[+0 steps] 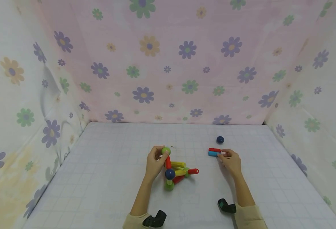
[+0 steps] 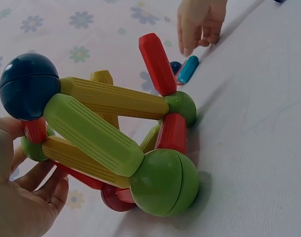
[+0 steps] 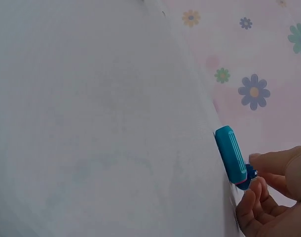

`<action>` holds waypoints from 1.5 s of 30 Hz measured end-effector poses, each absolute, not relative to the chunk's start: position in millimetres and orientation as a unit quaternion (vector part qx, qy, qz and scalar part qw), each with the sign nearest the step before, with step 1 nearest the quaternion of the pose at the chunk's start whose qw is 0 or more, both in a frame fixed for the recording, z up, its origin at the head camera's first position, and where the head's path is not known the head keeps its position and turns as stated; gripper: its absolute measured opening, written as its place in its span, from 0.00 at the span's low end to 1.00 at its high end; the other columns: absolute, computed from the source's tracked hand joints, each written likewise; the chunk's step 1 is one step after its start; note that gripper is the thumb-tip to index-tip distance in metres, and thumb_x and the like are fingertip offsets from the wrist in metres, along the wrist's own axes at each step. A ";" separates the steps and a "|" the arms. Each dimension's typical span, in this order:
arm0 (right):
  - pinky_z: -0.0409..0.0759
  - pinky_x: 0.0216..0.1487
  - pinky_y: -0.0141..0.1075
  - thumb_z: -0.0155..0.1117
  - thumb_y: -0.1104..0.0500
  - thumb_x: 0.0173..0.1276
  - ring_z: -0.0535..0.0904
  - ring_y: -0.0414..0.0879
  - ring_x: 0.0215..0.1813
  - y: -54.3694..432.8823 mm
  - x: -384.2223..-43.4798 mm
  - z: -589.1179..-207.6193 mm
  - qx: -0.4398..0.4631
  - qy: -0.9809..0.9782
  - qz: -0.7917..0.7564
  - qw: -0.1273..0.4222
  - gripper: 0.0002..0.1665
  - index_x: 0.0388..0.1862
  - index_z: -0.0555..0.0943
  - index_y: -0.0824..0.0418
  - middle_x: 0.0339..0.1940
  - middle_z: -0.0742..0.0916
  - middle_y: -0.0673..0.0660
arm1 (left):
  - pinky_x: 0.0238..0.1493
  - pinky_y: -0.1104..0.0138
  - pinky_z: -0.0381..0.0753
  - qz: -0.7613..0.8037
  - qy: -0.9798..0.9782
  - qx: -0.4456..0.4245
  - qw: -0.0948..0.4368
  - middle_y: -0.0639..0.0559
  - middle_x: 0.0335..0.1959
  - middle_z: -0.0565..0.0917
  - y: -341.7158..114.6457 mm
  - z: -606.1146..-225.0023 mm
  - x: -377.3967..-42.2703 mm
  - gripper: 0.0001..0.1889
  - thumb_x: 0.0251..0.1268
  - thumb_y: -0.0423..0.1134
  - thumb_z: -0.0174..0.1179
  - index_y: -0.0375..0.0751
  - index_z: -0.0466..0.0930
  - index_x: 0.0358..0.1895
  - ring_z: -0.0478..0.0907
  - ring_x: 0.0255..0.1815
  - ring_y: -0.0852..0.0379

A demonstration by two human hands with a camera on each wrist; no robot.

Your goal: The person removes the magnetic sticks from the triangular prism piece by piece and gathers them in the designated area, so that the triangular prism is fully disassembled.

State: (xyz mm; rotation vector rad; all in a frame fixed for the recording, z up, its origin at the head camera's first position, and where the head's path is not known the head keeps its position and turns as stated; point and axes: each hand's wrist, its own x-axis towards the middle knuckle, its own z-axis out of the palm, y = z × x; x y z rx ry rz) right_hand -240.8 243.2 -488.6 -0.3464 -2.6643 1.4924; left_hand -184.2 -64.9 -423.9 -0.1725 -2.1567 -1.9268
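My left hand [image 1: 154, 163] holds a structure of magnetic building rods and balls by a light green ball [image 1: 166, 150] at its far upper corner. A red rod [image 1: 168, 162] runs from that ball to a dark blue ball [image 2: 29, 86]. Yellow, light green and red rods join the other balls, including a large green ball [image 2: 164, 182] low in the left wrist view. Farther right, a blue rod [image 1: 213, 154] lies beside a red rod [image 1: 214, 149]. My right hand [image 1: 231, 161] is at their right ends, its fingers loosely bent and not closed round them.
A loose dark blue ball [image 1: 220, 139] sits on the white table [image 1: 105, 178] beyond the two rods. Flower-patterned cloth [image 1: 173, 63] rises behind the table and along both sides. Each forearm carries a dark wrist device [image 1: 227, 206].
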 end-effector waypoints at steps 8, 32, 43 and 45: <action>0.78 0.32 0.30 0.59 0.59 0.67 0.77 0.48 0.38 226.9 -233.0 -481.1 -0.007 -0.846 0.530 0.058 0.21 0.56 0.75 0.66 0.45 0.79 0.65 | 0.39 0.70 0.71 -0.661 -0.739 -0.056 0.120 0.35 0.43 0.80 -65.1 -424.7 -184.1 0.13 0.62 0.28 0.58 0.25 0.73 0.48 0.77 0.44 0.42; 0.79 0.46 0.32 0.63 0.60 0.65 0.81 0.53 0.46 152.4 -222.8 -440.8 0.215 -0.822 0.527 0.003 0.21 0.55 0.77 0.66 0.46 0.85 0.64 | 0.38 0.70 0.72 -0.663 -0.736 -0.063 0.125 0.34 0.42 0.80 -64.6 -425.4 -183.8 0.13 0.62 0.28 0.57 0.24 0.73 0.48 0.77 0.44 0.41; 0.79 0.44 0.34 0.63 0.58 0.64 0.81 0.49 0.43 143.7 -221.2 -444.1 0.283 -0.825 0.485 -0.072 0.19 0.49 0.80 0.70 0.45 0.85 0.64 | 0.38 0.71 0.72 -0.663 -0.735 -0.064 0.126 0.34 0.43 0.81 -64.8 -426.3 -184.7 0.13 0.62 0.28 0.58 0.24 0.73 0.48 0.77 0.44 0.41; 0.79 0.44 0.34 0.63 0.57 0.65 0.80 0.48 0.42 143.7 -221.1 -444.5 0.291 -0.825 0.476 -0.087 0.19 0.48 0.80 0.70 0.44 0.86 0.62 | 0.38 0.71 0.73 -0.664 -0.734 -0.066 0.126 0.34 0.42 0.81 -65.2 -426.5 -185.1 0.14 0.62 0.28 0.58 0.24 0.73 0.48 0.77 0.44 0.41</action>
